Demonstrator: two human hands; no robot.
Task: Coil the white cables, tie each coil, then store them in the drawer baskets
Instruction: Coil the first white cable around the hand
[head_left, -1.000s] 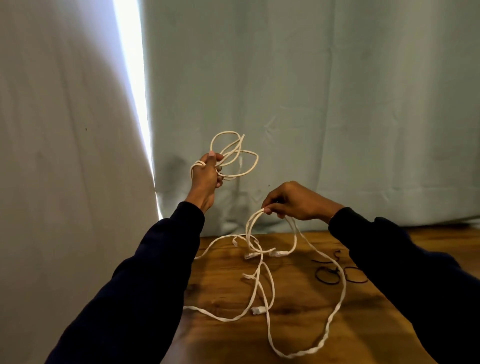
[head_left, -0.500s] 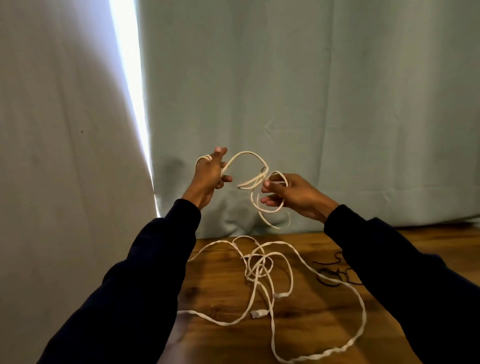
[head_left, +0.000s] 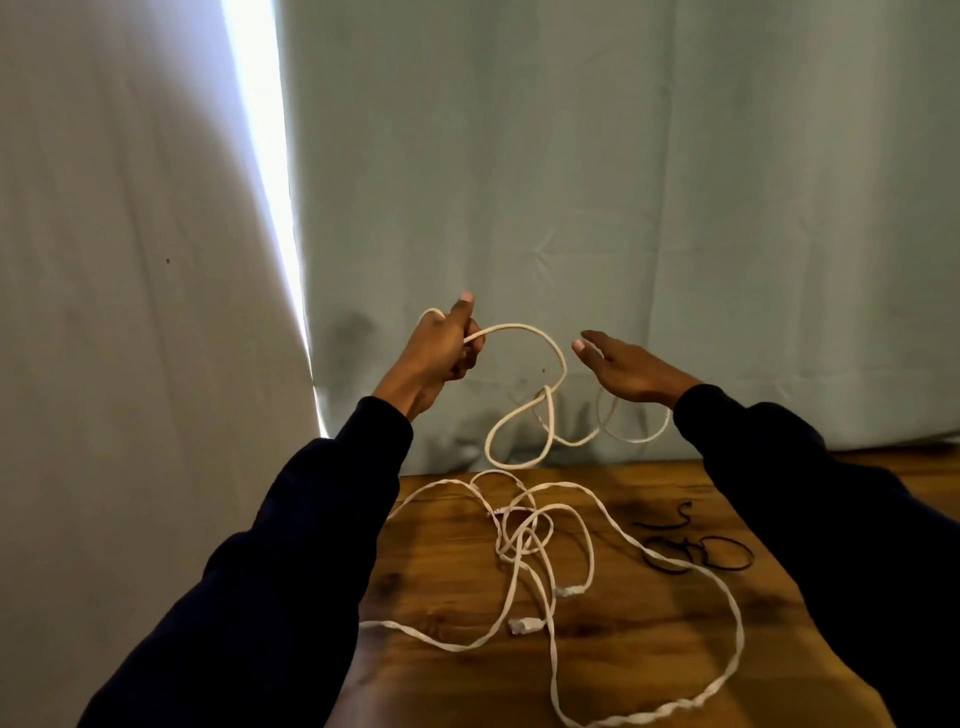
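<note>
- A pale green curtain (head_left: 623, 208) hung behind a wooden table (head_left: 649, 649), with a bright slit of daylight at about 11 o'clock in the view.
- The left hand (head_left: 441, 358) was raised above the table's far edge, closed around the white cable (head_left: 524, 332); a small loop showed behind its knuckles, and the cable arched away toward 3 o'clock.
- The right hand (head_left: 628, 371) was spread flat, fingers open and gripping nothing; a slack loop hung just beneath it, and whether that loop brushed the palm was hard to tell.
- Between the hands the cable dropped into loose, crossing loops, then ran down to the tangle (head_left: 524, 540) on the table at 6 o'clock, where two plug ends (head_left: 524, 625) lay.
- Dark elastic ties (head_left: 722, 553) lay on the wood at about 4 o'clock from the tangle, untouched.
- The step in hand looked like coiling, barely begun: only a loop or so sat in the left hand, and the hanging loops were disordered.
- The next move likely called for the right hand to catch the hanging cable and lay an even loop into the left hand's grip.
- No drawer baskets were in view.
</note>
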